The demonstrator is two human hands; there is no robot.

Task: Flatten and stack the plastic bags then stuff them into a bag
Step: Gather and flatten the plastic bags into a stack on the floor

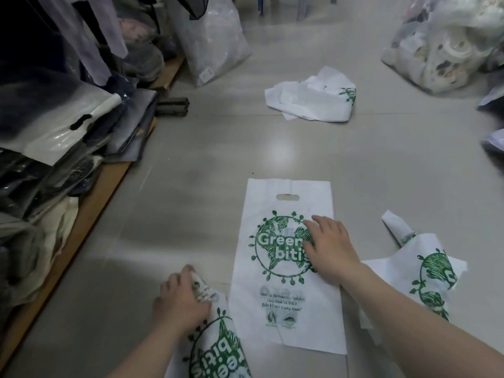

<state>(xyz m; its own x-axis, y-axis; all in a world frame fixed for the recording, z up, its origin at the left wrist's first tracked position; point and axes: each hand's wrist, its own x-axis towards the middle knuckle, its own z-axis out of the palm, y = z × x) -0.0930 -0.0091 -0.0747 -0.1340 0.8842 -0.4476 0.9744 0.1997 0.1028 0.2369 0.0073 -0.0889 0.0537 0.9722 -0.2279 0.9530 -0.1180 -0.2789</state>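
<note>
Now your right hand (331, 245) lies open-palmed pinning flat bag (286, 268) to floor (191, 159) as stack base; left hand (181, 298) clutches crumpled bag (218, 342), likely next to flatten.

Counted on the floor: one flat printed bag (286, 268); three crumpled printed bags, one near left (218, 342), one near right (425, 276), one far (311, 98). Two large filled clear sacks: (215, 36) and (447, 47). Two hands: left (180, 298), right (331, 244).
</note>
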